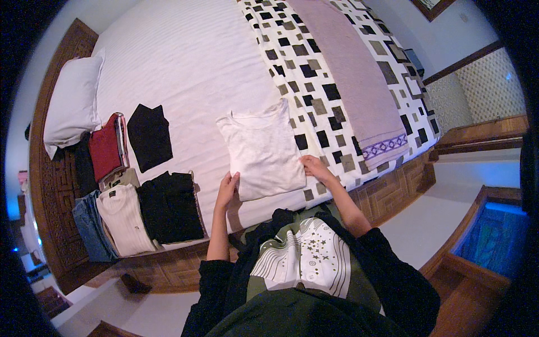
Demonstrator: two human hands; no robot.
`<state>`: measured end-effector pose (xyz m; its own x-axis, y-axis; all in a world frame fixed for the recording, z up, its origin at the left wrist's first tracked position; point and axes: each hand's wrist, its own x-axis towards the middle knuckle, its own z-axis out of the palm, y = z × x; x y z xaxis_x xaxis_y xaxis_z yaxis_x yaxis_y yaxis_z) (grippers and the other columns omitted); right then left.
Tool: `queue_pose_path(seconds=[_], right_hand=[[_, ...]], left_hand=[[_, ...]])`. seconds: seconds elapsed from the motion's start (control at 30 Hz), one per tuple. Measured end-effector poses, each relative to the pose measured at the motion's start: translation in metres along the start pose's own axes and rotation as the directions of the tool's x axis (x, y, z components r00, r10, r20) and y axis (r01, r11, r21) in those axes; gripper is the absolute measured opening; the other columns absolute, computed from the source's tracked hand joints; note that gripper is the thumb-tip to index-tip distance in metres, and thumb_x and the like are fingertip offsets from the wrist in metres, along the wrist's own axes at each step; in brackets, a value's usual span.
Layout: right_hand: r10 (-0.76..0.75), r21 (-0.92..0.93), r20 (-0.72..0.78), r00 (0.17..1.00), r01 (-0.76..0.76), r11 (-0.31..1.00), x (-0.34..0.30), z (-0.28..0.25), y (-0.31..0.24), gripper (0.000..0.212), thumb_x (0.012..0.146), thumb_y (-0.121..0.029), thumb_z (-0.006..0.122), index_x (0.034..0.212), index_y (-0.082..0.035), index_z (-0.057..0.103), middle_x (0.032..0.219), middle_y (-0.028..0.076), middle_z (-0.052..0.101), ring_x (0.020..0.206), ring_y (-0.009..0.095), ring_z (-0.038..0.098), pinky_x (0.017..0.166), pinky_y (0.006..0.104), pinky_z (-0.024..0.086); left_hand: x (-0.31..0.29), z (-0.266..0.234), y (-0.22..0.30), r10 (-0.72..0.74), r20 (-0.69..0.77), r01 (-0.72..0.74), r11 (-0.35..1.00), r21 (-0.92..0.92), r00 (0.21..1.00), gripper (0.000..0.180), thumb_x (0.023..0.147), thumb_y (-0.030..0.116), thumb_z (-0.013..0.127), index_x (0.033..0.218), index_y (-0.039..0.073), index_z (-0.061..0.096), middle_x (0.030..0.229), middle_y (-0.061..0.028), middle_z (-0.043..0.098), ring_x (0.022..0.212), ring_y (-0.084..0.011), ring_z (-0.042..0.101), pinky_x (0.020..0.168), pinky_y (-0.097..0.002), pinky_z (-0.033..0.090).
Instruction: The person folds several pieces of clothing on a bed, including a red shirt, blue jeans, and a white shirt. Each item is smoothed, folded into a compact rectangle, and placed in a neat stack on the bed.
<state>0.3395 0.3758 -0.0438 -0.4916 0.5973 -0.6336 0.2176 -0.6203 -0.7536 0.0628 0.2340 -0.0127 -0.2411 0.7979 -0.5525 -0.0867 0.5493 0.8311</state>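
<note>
A white T-shirt lies spread on the bed in front of me, its neckline toward the far side and its hem toward me. My left hand is closed on the left edge near the hem. At the opposite edge, my right hand pinches the fabric between thumb and fingers. The shirt's right side rests against a patterned blanket with black and grey squares. Part of each hand's fingertips is hidden by the cloth or the hand itself.
Left of the shirt lie a folded black garment, a black stack, a cream knit top, jeans and a red garment. A white pillow leans by the carved headboard. A pink towel crosses the blanket.
</note>
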Motion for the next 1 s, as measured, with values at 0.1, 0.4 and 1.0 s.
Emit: queue_pose_path(seconds=[0.1,0.4,1.0], right_hand=[[-0.019,-0.124,0.095,0.995,0.031,0.992,-0.01,0.001,-0.005,0.022,0.086,-0.026,0.047,0.096,-0.006,0.05,0.076,-0.003,0.055,0.064,0.004,0.052,0.059,0.0196,0.043],[-0.18,-0.13,0.072,0.981,0.188,0.974,-0.031,-0.004,0.043,0.027,0.083,-0.03,0.052,0.094,-0.006,0.055,0.075,0.002,0.058,0.065,0.009,0.053,0.057,0.0231,0.042],[-0.601,-0.917,-0.108,0.792,0.155,0.369,-0.012,0.033,0.023,0.048,0.071,-0.04,0.062,0.086,0.005,0.056,0.07,0.018,0.055,0.067,0.033,0.054,0.065,0.0345,0.044]], left_hand=[[-0.018,0.005,-0.003,0.086,-0.063,-0.1,0.958,-0.27,0.994,0.038,0.087,0.028,0.045,0.11,-0.002,0.044,0.102,-0.0092,0.053,0.089,-0.0137,0.051,0.077,-0.0241,0.04],[-0.044,-0.002,-0.038,-0.049,0.083,0.04,0.993,0.11,0.995,0.025,0.082,0.022,0.056,0.088,-0.002,0.055,0.065,0.0032,0.055,0.055,-0.0035,0.046,0.053,-0.0179,0.037],[-0.002,0.015,-0.027,0.07,-0.134,-0.029,0.956,0.291,0.988,0.039,0.071,0.034,0.061,0.083,-0.003,0.059,0.07,-0.0072,0.06,0.059,-0.0178,0.055,0.057,-0.0279,0.043]])
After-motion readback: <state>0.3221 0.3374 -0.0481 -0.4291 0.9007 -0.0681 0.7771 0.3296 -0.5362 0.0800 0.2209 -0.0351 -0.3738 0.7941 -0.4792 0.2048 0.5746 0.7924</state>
